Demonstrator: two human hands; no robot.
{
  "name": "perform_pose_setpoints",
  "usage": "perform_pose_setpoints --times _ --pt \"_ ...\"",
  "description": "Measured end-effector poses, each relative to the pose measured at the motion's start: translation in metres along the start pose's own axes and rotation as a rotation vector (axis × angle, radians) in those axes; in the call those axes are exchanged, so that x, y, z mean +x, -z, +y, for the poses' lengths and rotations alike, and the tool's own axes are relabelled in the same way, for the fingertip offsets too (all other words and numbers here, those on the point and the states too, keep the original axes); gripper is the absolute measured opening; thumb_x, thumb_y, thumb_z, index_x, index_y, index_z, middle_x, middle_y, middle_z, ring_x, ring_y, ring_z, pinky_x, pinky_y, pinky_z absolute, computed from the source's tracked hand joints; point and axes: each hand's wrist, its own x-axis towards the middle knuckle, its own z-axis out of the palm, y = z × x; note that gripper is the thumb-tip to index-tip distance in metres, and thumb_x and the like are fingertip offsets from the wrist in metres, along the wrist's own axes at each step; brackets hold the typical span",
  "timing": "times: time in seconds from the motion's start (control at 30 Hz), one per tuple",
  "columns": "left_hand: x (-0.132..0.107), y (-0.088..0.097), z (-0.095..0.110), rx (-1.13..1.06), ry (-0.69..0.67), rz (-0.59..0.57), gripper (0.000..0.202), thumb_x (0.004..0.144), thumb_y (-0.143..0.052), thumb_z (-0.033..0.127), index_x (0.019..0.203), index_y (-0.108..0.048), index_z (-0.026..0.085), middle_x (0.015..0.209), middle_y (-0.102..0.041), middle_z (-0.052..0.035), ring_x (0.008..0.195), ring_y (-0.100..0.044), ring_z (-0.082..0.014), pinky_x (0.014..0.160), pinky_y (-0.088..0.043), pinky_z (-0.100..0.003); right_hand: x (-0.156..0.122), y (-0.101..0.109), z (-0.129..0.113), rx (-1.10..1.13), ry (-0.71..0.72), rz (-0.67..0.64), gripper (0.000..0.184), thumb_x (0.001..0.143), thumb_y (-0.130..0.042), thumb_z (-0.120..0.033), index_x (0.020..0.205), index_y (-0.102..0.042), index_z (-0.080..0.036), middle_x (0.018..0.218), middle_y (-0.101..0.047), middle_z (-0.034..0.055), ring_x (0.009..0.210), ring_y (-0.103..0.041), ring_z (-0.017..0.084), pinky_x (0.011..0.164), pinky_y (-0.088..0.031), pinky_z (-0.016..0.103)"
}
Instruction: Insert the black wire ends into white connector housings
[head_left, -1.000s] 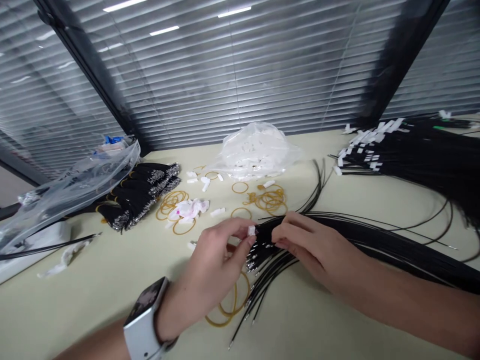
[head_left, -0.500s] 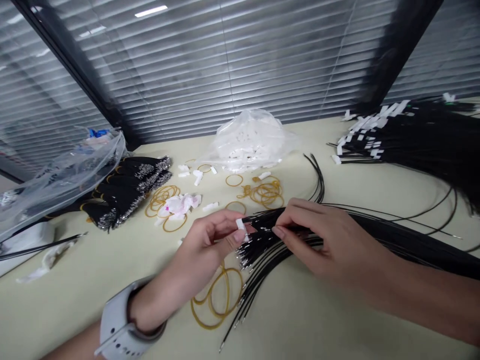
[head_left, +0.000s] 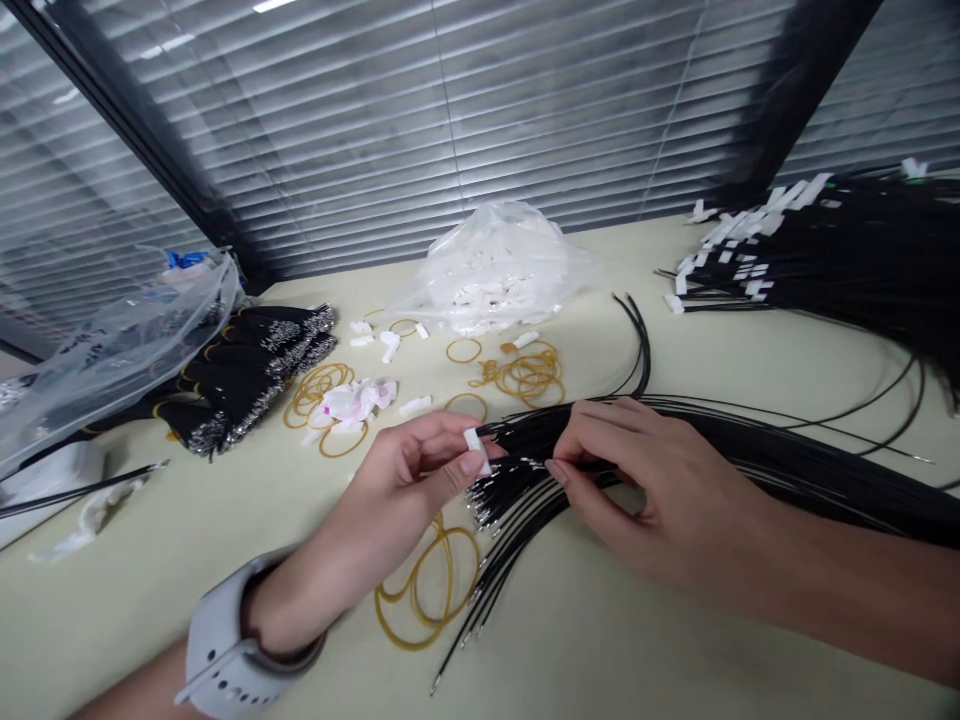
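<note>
Between the thumb and fingers of my left hand (head_left: 416,470) is a small white plastic connector housing (head_left: 477,450), held at the near end of a thick bundle of black wires (head_left: 720,440). My right hand (head_left: 637,470) lies over the bundle with thumb and forefinger pinched on a black wire (head_left: 538,462) that has a silvery tip, a short way right of the housing. Whether the tip touches the housing I cannot make out. Bare metal terminals (head_left: 484,505) show below my left fingertips, and several loose wires (head_left: 472,620) bend down toward the front.
A clear bag of white housings (head_left: 499,270) stands by the blinds. Rubber bands (head_left: 529,375) and loose housings (head_left: 390,345) are scattered before it. Bundled black wires (head_left: 247,370) lie left under plastic; wires with white housings (head_left: 840,250) are heaped right. A crumpled pinkish-white scrap (head_left: 356,400) lies left of centre.
The view has shifted slightly. Both hands keep their pinches, and the wire tip held by my right hand stays close to the white housing.
</note>
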Motion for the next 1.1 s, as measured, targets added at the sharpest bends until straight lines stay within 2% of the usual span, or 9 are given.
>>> perform_pose_setpoints --times 0.2,0.43,0.63,0.73,0.83,0.9,1.1 --pt "0.0 0.0 0.0 -0.006 0.018 -0.009 0.022 0.067 -0.06 0.024 0.088 -0.055 0.018 0.086 -0.067 -0.0022 0.073 -0.06 0.0008 0.062 -0.047 -0.002 -0.001 0.001 -0.001 0.005 0.018 -0.007 0.011 0.077 -0.042 -0.011 0.068 -0.048 -0.012 0.065 -0.048 -0.0012 0.06 -0.039 0.005 0.063 -0.027 0.022" --pt "-0.004 -0.003 0.003 0.021 0.058 -0.014 0.026 0.066 -0.061 0.031 0.087 -0.055 0.018 0.08 -0.066 0.0007 0.07 -0.058 0.0013 0.061 -0.044 -0.003 -0.001 0.0 0.0 0.0 -0.003 -0.047 0.013 0.078 -0.04 -0.012 0.068 -0.049 -0.013 0.066 -0.048 -0.0013 0.06 -0.038 0.006 0.063 -0.025 0.023" --pt "-0.005 -0.009 0.002 0.114 -0.011 0.004 0.02 0.065 -0.062 0.03 0.081 -0.057 0.018 0.068 -0.062 0.0033 0.06 -0.053 0.0036 0.053 -0.038 -0.002 -0.002 -0.003 0.002 0.001 -0.005 -0.114 0.015 0.082 -0.037 -0.014 0.072 -0.048 -0.014 0.07 -0.048 -0.0015 0.062 -0.038 0.007 0.064 -0.024 0.024" --pt "-0.006 -0.011 0.001 0.12 0.0 0.002 0.021 0.066 -0.061 0.031 0.083 -0.056 0.019 0.069 -0.062 0.0041 0.061 -0.053 0.0039 0.054 -0.039 -0.001 -0.003 -0.007 0.003 -0.044 0.09 -0.127 0.019 0.084 -0.033 -0.016 0.072 -0.048 -0.013 0.07 -0.047 0.0 0.061 -0.036 0.008 0.063 -0.023 0.025" --pt "-0.006 -0.012 0.0 0.117 0.015 0.017 0.023 0.066 -0.06 0.031 0.086 -0.055 0.019 0.069 -0.061 0.0033 0.061 -0.053 0.0035 0.054 -0.039 -0.001 -0.003 -0.012 0.004 -0.099 0.189 -0.073 0.02 0.085 -0.033 -0.014 0.073 -0.049 -0.012 0.07 -0.046 0.0011 0.062 -0.034 0.009 0.062 -0.021 0.025" --pt "-0.006 -0.013 -0.001 0.1 0.02 0.012 0.025 0.066 -0.059 0.033 0.087 -0.055 0.019 0.071 -0.062 0.0018 0.063 -0.054 0.0024 0.055 -0.041 -0.002 -0.004 -0.014 0.006 -0.108 0.208 -0.043 0.019 0.085 -0.034 -0.012 0.073 -0.049 -0.012 0.07 -0.045 0.0011 0.062 -0.034 0.009 0.062 -0.021 0.025" --pt "-0.007 -0.015 -0.005 0.067 0.025 -0.003 0.029 0.065 -0.06 0.036 0.086 -0.053 0.017 0.07 -0.06 0.0006 0.063 -0.054 -0.0001 0.056 -0.042 -0.006 -0.005 -0.016 0.008 -0.065 0.227 -0.058 0.015 0.08 -0.037 -0.007 0.071 -0.047 -0.012 0.07 -0.045 0.0013 0.061 -0.033 0.009 0.062 -0.022 0.025"
